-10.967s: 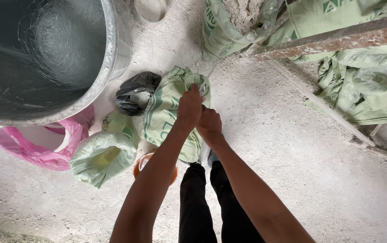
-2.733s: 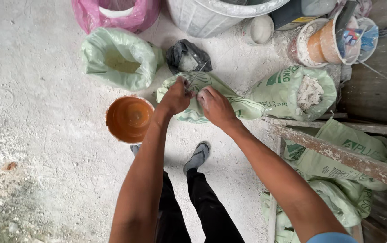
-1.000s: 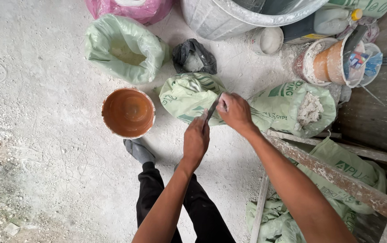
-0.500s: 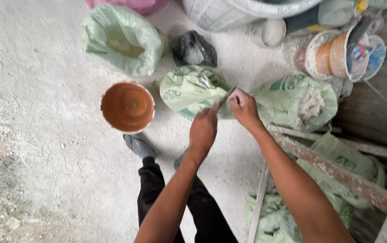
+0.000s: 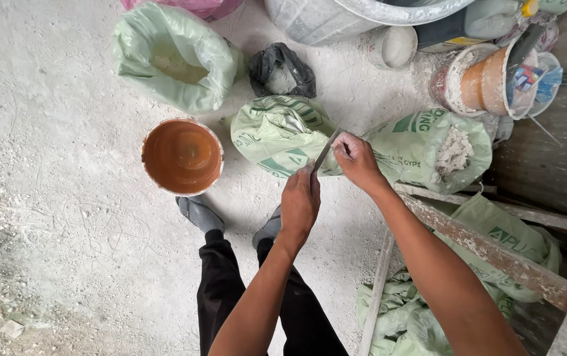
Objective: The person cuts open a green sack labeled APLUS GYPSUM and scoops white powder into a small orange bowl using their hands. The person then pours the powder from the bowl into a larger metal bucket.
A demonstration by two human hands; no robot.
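The right hand (image 5: pixel 356 160) and the left hand (image 5: pixel 300 201) are both closed on a thin flat grey metal strip (image 5: pixel 325 151), held just over the shut pale green woven sack (image 5: pixel 280 135) on the dusty concrete floor (image 5: pixel 66 231). The strip looks stiff and light, best pinched at its ends. The full sack looks heavy and slumpy. I count three upright green sacks, two of them open, and one round orange bowl (image 5: pixel 182 157).
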